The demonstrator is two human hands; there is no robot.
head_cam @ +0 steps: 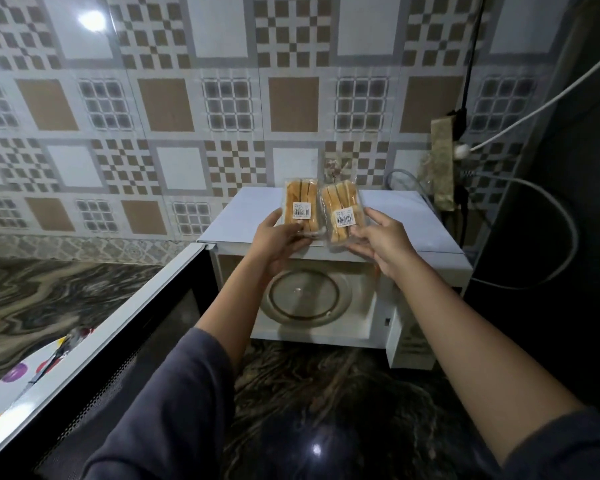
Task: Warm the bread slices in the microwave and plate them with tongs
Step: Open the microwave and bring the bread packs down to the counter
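Note:
Two clear packs of bread slices with barcode labels are held up over the top of a white microwave (pixel 388 216). My left hand (pixel 278 242) grips the lower end of the left pack (pixel 300 202). The right pack (pixel 342 211) is gripped at its lower end by my right hand (pixel 383 239). The microwave door (pixel 94 344) is swung wide open to the left. Inside, the glass turntable (pixel 305 294) lies bare. A white plate (pixel 18 379) with coloured dots sits at the lower left, with dark-handled tongs (pixel 58 351) lying on it.
A dark marbled counter (pixel 309 393) runs under the microwave. Patterned wall tiles stand behind. A power strip (pixel 444 161) with plugs and white cables (pixel 565 233) hangs at the right, next to a dark appliance side (pixel 551 202). A small plastic bag (pixel 333 168) sits behind the packs.

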